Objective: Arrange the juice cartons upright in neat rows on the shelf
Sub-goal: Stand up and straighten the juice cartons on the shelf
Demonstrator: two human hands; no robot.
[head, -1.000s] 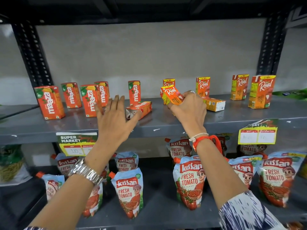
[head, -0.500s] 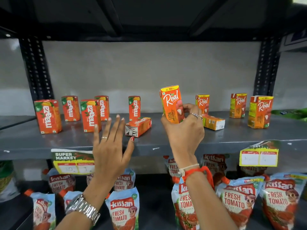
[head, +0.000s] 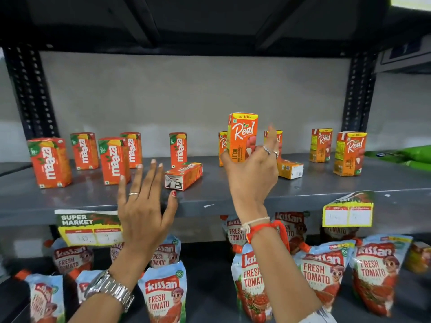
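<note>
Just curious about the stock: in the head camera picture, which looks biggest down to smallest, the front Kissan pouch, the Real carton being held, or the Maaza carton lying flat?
1. Front Kissan pouch, though it is nearest the camera.
2. Held Real carton.
3. Toppled Maaza carton.

A single head-worn wide-angle camera faced straight at the grey metal shelf [head: 233, 197] from close range, looking slightly down, its wide lens bowing the black perforated steel uprights [head: 30, 94] at both edges.

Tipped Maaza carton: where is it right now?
In the head view, the tipped Maaza carton lies on its side on the grey shelf, left of centre, just in front of an upright Maaza carton, beyond the open left hand.
</note>
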